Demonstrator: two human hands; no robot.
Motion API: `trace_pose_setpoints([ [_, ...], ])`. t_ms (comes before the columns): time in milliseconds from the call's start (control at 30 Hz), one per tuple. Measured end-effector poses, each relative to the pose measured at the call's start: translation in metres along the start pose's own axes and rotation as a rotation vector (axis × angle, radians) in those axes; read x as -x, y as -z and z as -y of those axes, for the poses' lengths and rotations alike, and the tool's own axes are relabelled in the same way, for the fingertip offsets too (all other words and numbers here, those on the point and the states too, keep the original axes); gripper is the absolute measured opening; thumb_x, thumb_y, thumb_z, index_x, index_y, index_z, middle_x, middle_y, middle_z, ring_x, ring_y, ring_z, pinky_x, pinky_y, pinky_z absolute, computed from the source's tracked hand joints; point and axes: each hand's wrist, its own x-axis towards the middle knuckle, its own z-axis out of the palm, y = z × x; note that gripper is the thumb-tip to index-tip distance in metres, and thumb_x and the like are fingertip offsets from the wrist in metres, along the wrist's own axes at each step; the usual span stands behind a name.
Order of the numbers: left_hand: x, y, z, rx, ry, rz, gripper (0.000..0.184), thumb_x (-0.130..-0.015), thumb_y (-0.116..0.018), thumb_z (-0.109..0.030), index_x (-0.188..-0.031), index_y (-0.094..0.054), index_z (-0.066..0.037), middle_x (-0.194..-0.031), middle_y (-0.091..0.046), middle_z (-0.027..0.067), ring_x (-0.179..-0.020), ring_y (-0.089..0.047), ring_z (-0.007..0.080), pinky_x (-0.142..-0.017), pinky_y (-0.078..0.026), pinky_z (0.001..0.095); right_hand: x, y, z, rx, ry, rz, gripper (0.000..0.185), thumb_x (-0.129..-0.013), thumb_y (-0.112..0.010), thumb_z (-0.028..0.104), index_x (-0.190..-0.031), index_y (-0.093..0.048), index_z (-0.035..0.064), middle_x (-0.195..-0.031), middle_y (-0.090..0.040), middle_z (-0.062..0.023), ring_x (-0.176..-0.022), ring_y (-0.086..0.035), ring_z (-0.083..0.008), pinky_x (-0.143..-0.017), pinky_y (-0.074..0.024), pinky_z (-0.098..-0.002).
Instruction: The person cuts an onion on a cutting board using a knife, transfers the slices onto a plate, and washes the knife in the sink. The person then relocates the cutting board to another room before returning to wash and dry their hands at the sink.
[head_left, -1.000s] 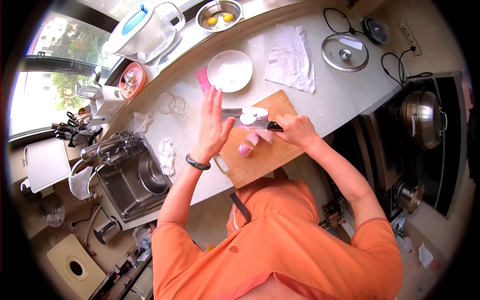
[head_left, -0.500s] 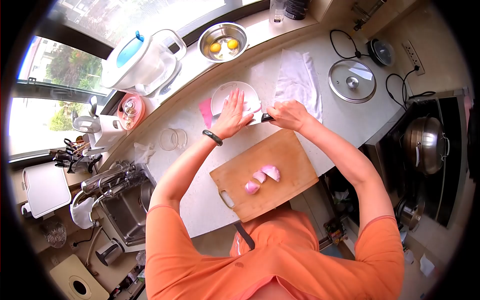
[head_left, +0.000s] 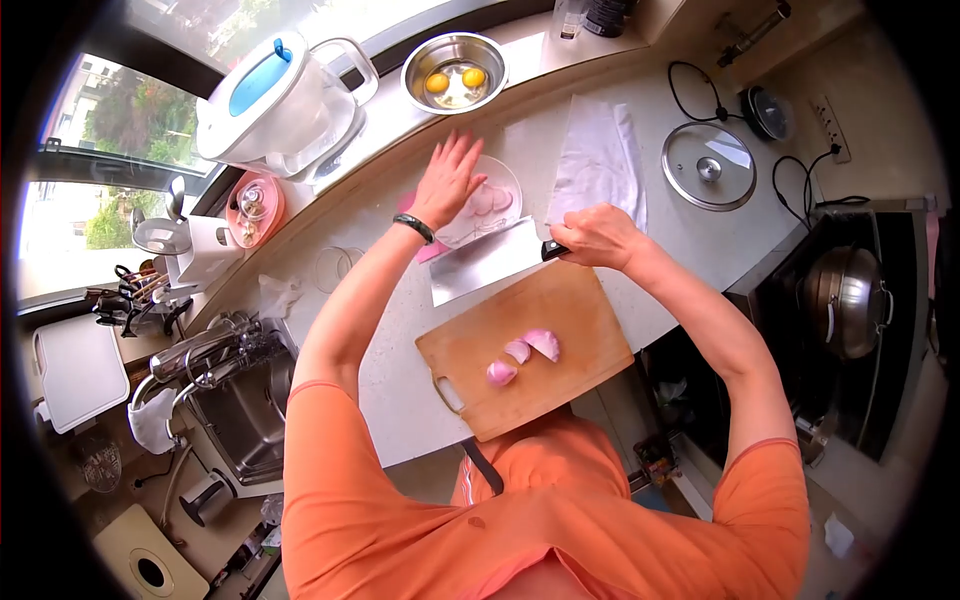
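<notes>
In the head view, the left hand (head_left: 450, 183) is stretching out its fingers, slightly spread and uncurled, over the left part of a round white plate (head_left: 503, 168) in the upper middle of the frame. Pale pink onion slices (head_left: 487, 200) are lying on that plate. The right hand (head_left: 600, 237), just right of centre, is curling tightly around the black handle of a wide-bladed knife (head_left: 487, 262). The blade is pointing left, its shiny face showing between the plate and the wooden chopping board (head_left: 590, 310) below; whether it is touching the plate's edge cannot be told.

The board is lying aslant at the centre of the frame, and three onion pieces (head_left: 522, 350) are resting on it, near one another. Something pink is showing at the plate's lower left.

Near the top edge, a metal bowl (head_left: 450, 55) is holding two egg yolks (head_left: 455, 80). A white cloth (head_left: 600, 160) is lying on the pale worktop (head_left: 380, 400), right of the plate, and a glass lid (head_left: 690, 150) is resting farther right. A white jug (head_left: 300, 120) with a blue top is standing at upper left. A sink (head_left: 240, 410) is showing at lower left, and a lidded pan (head_left: 850, 300) is sitting at the right.
</notes>
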Motion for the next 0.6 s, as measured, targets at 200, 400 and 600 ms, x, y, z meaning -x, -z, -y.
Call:
trace_pose_setpoints([
  [200, 0.076, 0.126, -0.047, 0.173, 0.232, -0.650, 0.024, -0.093, -0.058, -0.004, -0.116, -0.063, -0.006, -0.114, -0.064, 0.0116, -0.101, -0.063, 0.0306, -0.087, -0.050, 0.0380, 0.085, 0.034, 0.074, -0.285, -0.429, 0.077, 0.024, -0.080, -0.071, 0.027, -0.076, -0.060, 0.0052, -0.066, -0.064, -0.0154, -0.062, -0.064, -0.0373, -0.054, -0.0521, -0.0441],
  [400, 0.259, 0.037, -0.188, 0.458, 0.595, -0.459, 0.012, -0.085, -0.066, 0.003, -0.093, -0.059, -0.002, -0.089, -0.058, 0.0106, -0.073, -0.058, 0.0209, -0.066, -0.049, 0.0296, 0.131, 0.024, 0.196, -0.692, -0.798, 0.066, 0.028, -0.086, -0.070, 0.028, -0.082, -0.061, 0.0016, -0.069, -0.064, -0.0220, -0.067, -0.064, -0.0417, -0.059, -0.0533, -0.0473],
  [600, 0.299, -0.038, -0.235, 0.423, 0.607, -0.311, 0.017, -0.085, -0.061, 0.003, -0.102, -0.060, 0.000, -0.095, -0.056, 0.0132, -0.076, -0.059, 0.0257, -0.065, -0.049, 0.0340, 0.141, 0.009, 0.262, -0.647, -0.880, 0.182, 0.029, -0.088, -0.066, 0.031, -0.084, -0.059, 0.0031, -0.068, -0.064, -0.0242, -0.069, -0.065, -0.0438, -0.062, -0.0531, -0.0528],
])
